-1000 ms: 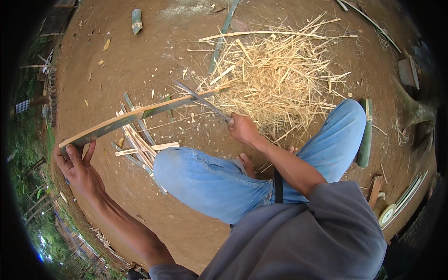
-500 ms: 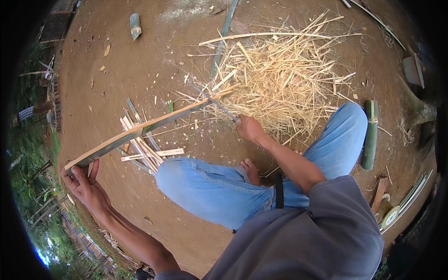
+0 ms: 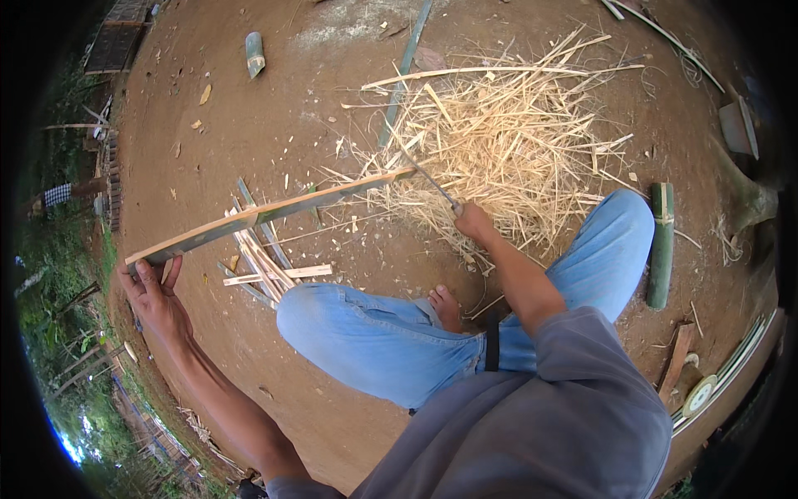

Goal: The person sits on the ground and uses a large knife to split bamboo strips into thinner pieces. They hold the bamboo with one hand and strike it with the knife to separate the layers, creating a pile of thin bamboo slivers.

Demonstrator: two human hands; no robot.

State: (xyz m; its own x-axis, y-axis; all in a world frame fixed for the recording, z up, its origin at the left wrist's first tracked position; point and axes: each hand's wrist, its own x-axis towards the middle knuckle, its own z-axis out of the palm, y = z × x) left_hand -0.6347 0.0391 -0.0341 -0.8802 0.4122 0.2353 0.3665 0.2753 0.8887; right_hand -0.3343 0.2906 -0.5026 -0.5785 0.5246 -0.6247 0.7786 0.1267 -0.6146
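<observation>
A long split bamboo strip [image 3: 278, 210], green on its outer face and pale on the cut edge, slants from lower left up to the right. Its near left end is gripped between the thumb and fingers of my left hand [image 3: 158, 298]. My right hand [image 3: 475, 224] is closed round the handle of a thin-bladed knife [image 3: 431, 181]. The blade crosses close by the strip's far right end; whether it touches there I cannot tell. Behind that end spreads a heap of pale bamboo shavings [image 3: 507, 137].
Several split bamboo sticks [image 3: 264, 258] lie beside my left knee. A green bamboo tube [image 3: 661, 249] lies by my right knee, a short bamboo piece [image 3: 254, 55] at the far left. A green strip [image 3: 406, 71] runs past the heap. A round disc [image 3: 700, 395] sits at the right.
My right hand and the knife have shifted to the right, from partway along the bamboo strip to its far end. The left hand keeps its hold on the strip.
</observation>
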